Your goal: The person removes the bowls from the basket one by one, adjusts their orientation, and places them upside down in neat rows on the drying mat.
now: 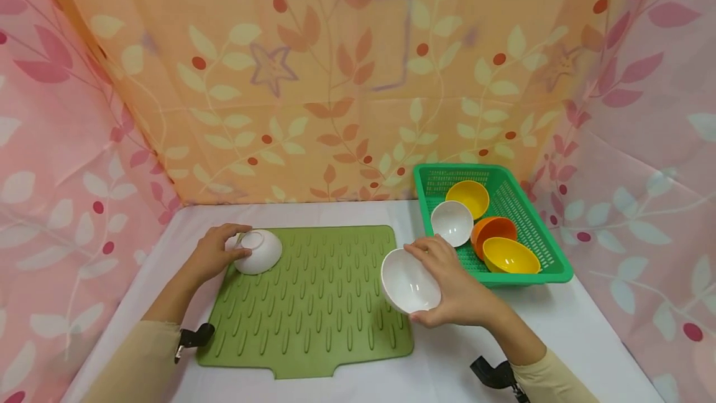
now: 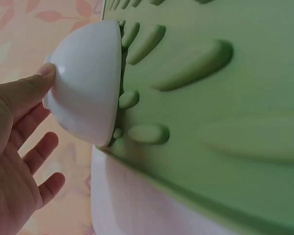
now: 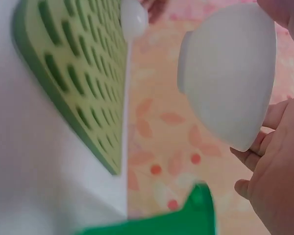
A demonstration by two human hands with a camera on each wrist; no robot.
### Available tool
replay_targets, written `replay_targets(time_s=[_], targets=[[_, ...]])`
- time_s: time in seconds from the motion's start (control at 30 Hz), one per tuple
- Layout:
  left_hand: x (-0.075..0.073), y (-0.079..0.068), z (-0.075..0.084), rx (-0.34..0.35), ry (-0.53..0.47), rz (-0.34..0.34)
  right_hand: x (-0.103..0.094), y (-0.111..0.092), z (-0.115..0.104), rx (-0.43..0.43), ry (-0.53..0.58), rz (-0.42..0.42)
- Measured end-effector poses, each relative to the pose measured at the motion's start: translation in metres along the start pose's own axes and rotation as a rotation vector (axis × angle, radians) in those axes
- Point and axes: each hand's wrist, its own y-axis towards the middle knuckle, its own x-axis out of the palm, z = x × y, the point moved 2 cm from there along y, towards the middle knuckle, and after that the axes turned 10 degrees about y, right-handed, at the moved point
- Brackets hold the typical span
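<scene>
Two beige sleeves point(image 1: 131, 362) come nearest the camera, each wrist bearing one black camera mount point(image 1: 196, 336). Between them, on a white cloth-covered surface point(image 1: 442, 365), lies one olive-green, roughly rectangular mat point(image 1: 304, 370) with rows of raised oblong ribs and a tab on its near edge.

Six round bowls can be counted: three white, two yellow, one orange. One glossy white upturned bowl point(image 1: 260, 255) rests rim-down on the mat's far left corner. Its foot is pinched between the thumb and index finger of the left hand point(image 1: 211, 257); the other fingers are spread apart, as the left wrist view shows. Above the mat's right edge, clear of it, the right hand point(image 1: 458, 286) grips a second white bowl point(image 1: 410, 282) by opposite sides of its rim, thumb at the near side and fingers at the far side, the hollow tilted toward the head camera.

One green rectangular plastic basket point(image 1: 514, 279) with slotted walls stands at the far right, holding four bowls: a third white bowl point(image 1: 452, 224), a back yellow bowl point(image 1: 468, 196), a tilted orange bowl point(image 1: 496, 226) and a front yellow bowl point(image 1: 511, 258).

Behind, orange leaf-patterned cloth point(image 1: 341, 166) carries purple star-shaped outlines.
</scene>
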Motion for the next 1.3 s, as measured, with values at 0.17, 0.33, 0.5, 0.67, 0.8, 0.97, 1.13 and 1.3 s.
replay_targets(time_s=[0.17, 0.33, 0.5, 0.67, 0.8, 0.97, 1.13, 1.3], targets=[[-0.001, -0.007, 0.012, 0.045, 0.124, 0.068, 0.026, 0.004, -0.008, 0.006, 0.016, -0.049], [-0.006, -0.017, 0.039, 0.082, 0.1, 0.152, 0.045, 0.007, -0.009, -0.004, -0.006, -0.059], [-0.006, -0.034, 0.09, 0.113, -0.108, 0.116, 0.056, 0.008, -0.007, -0.028, -0.044, -0.058], [0.01, -0.055, 0.144, 0.093, -0.28, -0.012, 0.057, 0.008, -0.006, -0.069, -0.071, -0.034], [0.034, -0.068, 0.177, -0.004, -0.456, -0.183, 0.054, 0.01, -0.005, -0.108, -0.089, 0.004], [0.063, -0.075, 0.205, -0.037, -0.643, -0.331, 0.052, 0.012, -0.009, -0.149, -0.128, 0.05], [0.075, -0.075, 0.218, -0.051, -0.79, -0.391, 0.054, 0.012, -0.014, -0.18, -0.159, 0.082], [0.079, -0.078, 0.223, -0.068, -0.895, -0.415, 0.061, 0.012, -0.019, -0.265, -0.19, 0.131]])
